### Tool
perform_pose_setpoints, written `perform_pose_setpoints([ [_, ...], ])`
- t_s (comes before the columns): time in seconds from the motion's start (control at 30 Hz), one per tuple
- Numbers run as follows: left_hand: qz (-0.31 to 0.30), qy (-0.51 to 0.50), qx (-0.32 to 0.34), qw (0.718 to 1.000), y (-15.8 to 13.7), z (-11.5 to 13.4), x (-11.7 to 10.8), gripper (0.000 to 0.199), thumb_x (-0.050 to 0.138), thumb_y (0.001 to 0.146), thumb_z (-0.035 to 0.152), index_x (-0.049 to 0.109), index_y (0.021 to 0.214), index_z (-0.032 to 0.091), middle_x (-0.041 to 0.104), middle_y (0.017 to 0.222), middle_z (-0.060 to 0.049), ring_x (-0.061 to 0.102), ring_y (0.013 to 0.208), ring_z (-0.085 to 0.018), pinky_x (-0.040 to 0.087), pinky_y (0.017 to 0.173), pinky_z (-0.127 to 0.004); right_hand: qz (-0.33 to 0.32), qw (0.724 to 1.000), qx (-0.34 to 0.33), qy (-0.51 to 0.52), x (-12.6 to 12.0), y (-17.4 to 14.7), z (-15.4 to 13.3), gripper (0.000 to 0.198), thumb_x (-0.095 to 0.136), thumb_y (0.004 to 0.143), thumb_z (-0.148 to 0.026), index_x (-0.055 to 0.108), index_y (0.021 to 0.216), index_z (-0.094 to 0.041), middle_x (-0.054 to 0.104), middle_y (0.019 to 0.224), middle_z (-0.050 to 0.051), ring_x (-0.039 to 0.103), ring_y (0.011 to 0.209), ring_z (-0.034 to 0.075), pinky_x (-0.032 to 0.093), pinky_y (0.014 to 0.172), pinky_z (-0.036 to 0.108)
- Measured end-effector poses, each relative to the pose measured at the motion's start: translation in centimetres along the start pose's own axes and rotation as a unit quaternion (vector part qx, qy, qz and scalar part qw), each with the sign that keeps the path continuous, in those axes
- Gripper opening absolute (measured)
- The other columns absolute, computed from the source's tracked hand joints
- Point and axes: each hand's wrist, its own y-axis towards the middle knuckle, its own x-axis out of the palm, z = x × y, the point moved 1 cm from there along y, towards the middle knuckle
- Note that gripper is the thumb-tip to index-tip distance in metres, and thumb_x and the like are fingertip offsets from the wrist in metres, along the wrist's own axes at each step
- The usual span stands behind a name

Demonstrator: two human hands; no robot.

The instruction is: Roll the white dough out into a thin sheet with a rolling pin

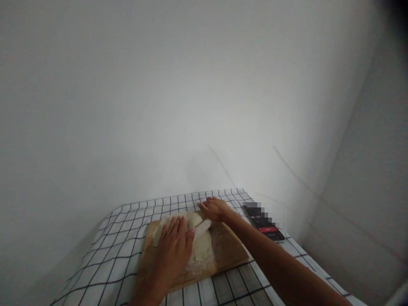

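A flat, pale sheet of dough [202,247] lies on a wooden board [229,246]. My left hand [175,242] rests palm down on the dough, its fingers stretched out and slightly spread. A pale, stick-like rolling pin [203,228] slants across the dough; its left part disappears beside my left thumb. My right hand [215,209] is closed over the rolling pin's far right end, near the back edge of the board. Its fingertips are mostly hidden, so the exact grip is unclear. White flour marks the board in front of the dough.
A white tablecloth with a dark grid [114,250] covers the table under the board. To the right lies a phone [267,229] with a lit screen and a red button, partly blurred out. A plain pale wall [191,106] rises behind the table.
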Motion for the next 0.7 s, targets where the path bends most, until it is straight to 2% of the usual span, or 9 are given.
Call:
perform_pose_setpoints([
  [0.13,0.011,-0.010,-0.066,0.998,0.5,0.8,1.2,0.050,0.039,0.104,0.038,0.056,0.141,0.009,0.059,0.147,-0.023,0.051,0.141,-0.038,0.040,0.115,-0.062,0.015,1.000,-0.005,0.006,0.5,-1.0,0.5,0.059,0.025,0.107,-0.049,0.076,0.115,-0.021,0.073,0.125,0.013,0.065,0.120,0.029,0.048,0.100,0.042],
  [0.2,0.018,-0.011,-0.079,0.997,0.5,1.1,1.6,0.057,0.039,0.104,0.046,0.055,0.142,0.007,0.059,0.146,-0.023,0.051,0.140,-0.039,0.040,0.115,-0.063,0.027,1.000,-0.006,0.009,0.7,-2.1,0.6,0.056,0.024,0.108,-0.044,0.074,0.120,-0.021,0.072,0.130,0.011,0.063,0.123,0.027,0.046,0.103,0.041],
  [0.33,0.028,-0.020,-0.063,0.997,-0.1,1.9,1.3,0.062,0.039,0.103,0.052,0.056,0.141,0.006,0.059,0.146,-0.023,0.053,0.139,-0.040,0.042,0.114,-0.062,0.052,0.999,-0.013,0.007,0.8,-5.0,0.8,0.052,0.026,0.107,-0.033,0.066,0.137,-0.017,0.064,0.144,0.011,0.054,0.138,0.024,0.038,0.116,0.039],
  [0.43,0.049,-0.022,-0.045,0.998,-1.0,2.7,0.5,0.063,0.041,0.102,0.051,0.052,0.146,0.008,0.054,0.153,-0.020,0.048,0.142,-0.039,0.044,0.113,-0.060,0.079,0.996,-0.028,0.021,0.8,-7.7,0.8,0.052,0.027,0.107,-0.033,0.066,0.138,-0.017,0.062,0.147,0.010,0.050,0.142,0.022,0.035,0.119,0.038],
  [0.57,0.057,-0.032,-0.008,0.998,-2.8,3.8,-0.7,0.067,0.043,0.101,0.053,0.046,0.152,0.010,0.049,0.157,-0.018,0.045,0.145,-0.039,0.042,0.115,-0.061,0.116,0.990,-0.054,0.063,0.8,-11.6,0.6,0.053,0.026,0.109,-0.038,0.070,0.131,-0.017,0.064,0.144,0.008,0.050,0.142,0.023,0.037,0.120,0.039],
  [0.7,0.038,-0.035,0.019,0.998,-4.1,4.7,-1.9,0.067,0.045,0.100,0.052,0.040,0.156,0.015,0.044,0.161,-0.012,0.041,0.148,-0.038,0.036,0.118,-0.066,0.131,0.987,-0.056,0.078,1.1,-14.8,0.4,0.053,0.026,0.110,-0.040,0.066,0.136,-0.016,0.065,0.143,0.010,0.054,0.138,0.024,0.037,0.121,0.043],
])
